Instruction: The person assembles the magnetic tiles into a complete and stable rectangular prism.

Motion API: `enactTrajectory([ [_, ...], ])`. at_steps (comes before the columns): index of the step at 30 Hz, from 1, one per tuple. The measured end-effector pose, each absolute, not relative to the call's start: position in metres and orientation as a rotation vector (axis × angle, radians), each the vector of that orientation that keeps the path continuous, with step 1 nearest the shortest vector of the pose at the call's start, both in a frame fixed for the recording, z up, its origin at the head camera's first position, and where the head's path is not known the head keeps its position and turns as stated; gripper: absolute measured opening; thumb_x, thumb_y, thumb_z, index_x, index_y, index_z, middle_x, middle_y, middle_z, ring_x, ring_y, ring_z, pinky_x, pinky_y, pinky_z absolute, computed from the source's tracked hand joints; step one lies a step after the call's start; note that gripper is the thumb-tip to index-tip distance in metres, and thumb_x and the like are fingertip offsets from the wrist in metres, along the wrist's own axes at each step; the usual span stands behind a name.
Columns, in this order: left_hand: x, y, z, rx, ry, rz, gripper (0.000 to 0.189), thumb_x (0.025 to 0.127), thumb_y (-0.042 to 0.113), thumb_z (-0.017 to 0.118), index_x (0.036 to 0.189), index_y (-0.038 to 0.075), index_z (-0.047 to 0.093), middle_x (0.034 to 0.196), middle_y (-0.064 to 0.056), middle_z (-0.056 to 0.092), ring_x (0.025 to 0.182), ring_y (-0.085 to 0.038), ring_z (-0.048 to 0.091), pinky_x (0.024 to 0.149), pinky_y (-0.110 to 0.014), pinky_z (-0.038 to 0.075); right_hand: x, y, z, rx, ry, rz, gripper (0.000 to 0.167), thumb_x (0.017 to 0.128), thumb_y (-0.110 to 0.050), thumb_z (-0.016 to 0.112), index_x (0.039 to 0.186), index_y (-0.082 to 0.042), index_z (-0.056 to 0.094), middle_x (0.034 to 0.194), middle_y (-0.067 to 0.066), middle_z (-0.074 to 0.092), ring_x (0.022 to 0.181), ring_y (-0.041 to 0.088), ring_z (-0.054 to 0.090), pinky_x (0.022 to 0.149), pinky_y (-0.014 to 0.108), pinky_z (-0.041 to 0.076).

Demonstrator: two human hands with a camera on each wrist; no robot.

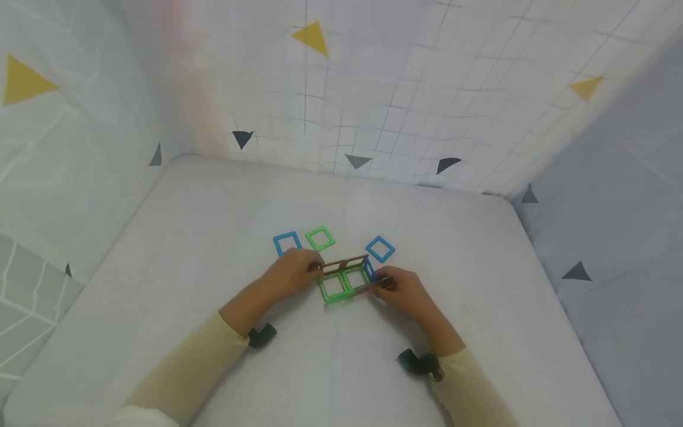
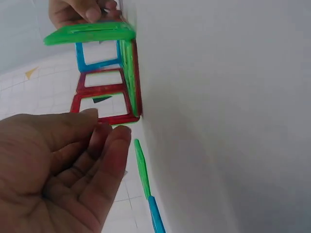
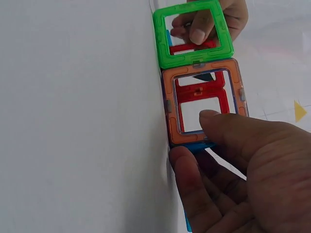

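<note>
A small box-like structure of square magnetic tiles stands on the table between both hands. Its two red tiles [image 2: 116,118] form the far wall, and green tiles [image 1: 339,296] lie at the base and stand at the near left. An orange tile [image 3: 171,104] stands beside the upright green one, with a blue tile [image 1: 370,270] closing the right end. My left hand [image 1: 288,274] pinches the outer red tile at the left end with thumb and fingertips. At the right end my right hand [image 1: 404,292] grips the corner where orange and blue meet, thumb across the orange frame.
Beyond the structure lie a loose blue tile [image 1: 286,235] partly behind the left hand, a green tile [image 1: 315,230] and another blue tile [image 1: 387,243]. Pale sheet walls [image 1: 395,95] with triangle marks rise around the white table [image 1: 213,207]. Black devices [image 1: 261,336] sit at both wrists.
</note>
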State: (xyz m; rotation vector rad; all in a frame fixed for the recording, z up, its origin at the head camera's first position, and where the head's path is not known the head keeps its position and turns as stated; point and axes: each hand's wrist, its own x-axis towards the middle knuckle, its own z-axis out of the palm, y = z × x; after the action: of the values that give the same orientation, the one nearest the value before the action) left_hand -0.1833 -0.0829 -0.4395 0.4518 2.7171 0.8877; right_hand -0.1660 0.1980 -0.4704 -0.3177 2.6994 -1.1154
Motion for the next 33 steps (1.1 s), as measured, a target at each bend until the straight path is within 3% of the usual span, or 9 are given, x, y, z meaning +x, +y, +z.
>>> enactTrajectory([
  [4,-0.189,-0.084,-0.437,0.47,2.72,0.908,0.021,0.097,0.019,0.066,0.115,0.011,0.073,0.105,0.0,0.072,0.099,-0.015,0.065,0.089,-0.034,0.055,-0.162,0.197,-0.47,-0.323,2.68,-1.126,0.022,0.084,-0.016,0.079,0.104,-0.013,0.071,0.101,-0.001,0.072,0.094,0.017,0.07,0.08,0.032,0.059],
  [14,-0.193,-0.083,-0.439,0.528,2.699,0.885,0.026,0.097,0.019,0.064,0.121,0.011,0.07,0.107,-0.002,0.072,0.1,-0.015,0.066,0.086,-0.034,0.055,-0.16,0.201,-0.477,-0.438,2.659,-1.189,0.021,0.082,-0.015,0.082,0.1,-0.013,0.071,0.097,-0.002,0.073,0.088,0.013,0.07,0.076,0.026,0.058],
  [33,-0.181,-0.087,-0.445,0.458,2.619,0.916,0.04,0.099,0.026,0.06,0.137,0.011,0.059,0.112,0.0,0.069,0.105,-0.015,0.063,0.089,-0.035,0.054,-0.16,0.203,-0.483,-0.475,2.658,-1.213,0.022,0.083,-0.015,0.08,0.103,-0.015,0.07,0.098,-0.003,0.072,0.09,0.014,0.069,0.08,0.029,0.059],
])
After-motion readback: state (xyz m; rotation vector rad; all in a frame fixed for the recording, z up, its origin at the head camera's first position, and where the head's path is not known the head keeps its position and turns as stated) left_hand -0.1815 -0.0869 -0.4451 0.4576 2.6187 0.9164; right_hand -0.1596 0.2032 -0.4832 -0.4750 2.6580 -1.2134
